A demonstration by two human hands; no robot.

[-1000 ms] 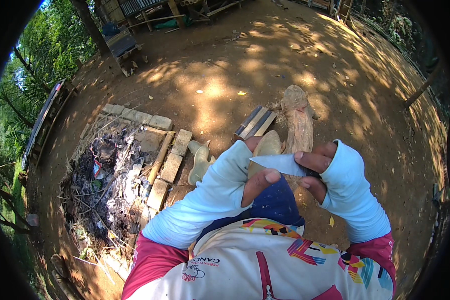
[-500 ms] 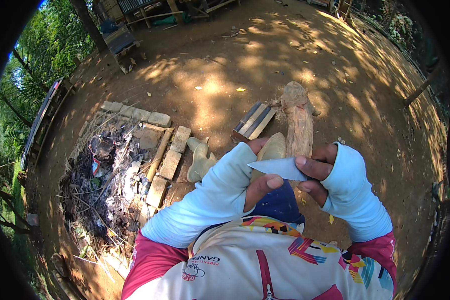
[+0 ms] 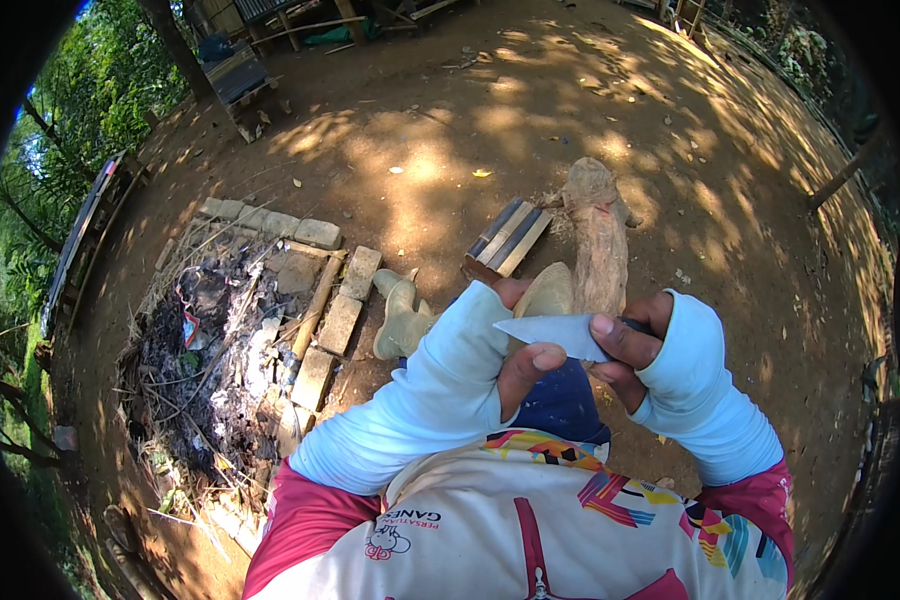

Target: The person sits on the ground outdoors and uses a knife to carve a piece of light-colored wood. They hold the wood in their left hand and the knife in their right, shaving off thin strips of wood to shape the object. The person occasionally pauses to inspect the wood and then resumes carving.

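My right hand (image 3: 635, 342) is closed on a knife (image 3: 560, 333), its thumb pressed on the rear of the grey blade. A bit of dark handle shows behind the fingers. The pointed blade runs leftward across my left hand (image 3: 526, 372). That hand's thumb is stretched out just below the blade, and another finger shows above it, apart from the thumb. Its remaining fingers are hidden behind the pale blue sleeve. Whether the left thumb touches the blade, I cannot tell. Beyond the hands are a muddy boot (image 3: 548, 290) and a thick, rough log (image 3: 600, 250) lying on the ground.
A small slatted wooden stool (image 3: 508, 238) stands left of the log. Further left, blocks (image 3: 341, 324) edge a pit of ash and burnt sticks (image 3: 220, 350). Another boot (image 3: 398, 315) lies between the pit and my left arm. A low bench (image 3: 238, 80) stands far left.
The knife and both hands have shifted very slightly. The blade lies a little flatter, its tip marginally further left. My right hand still holds it.
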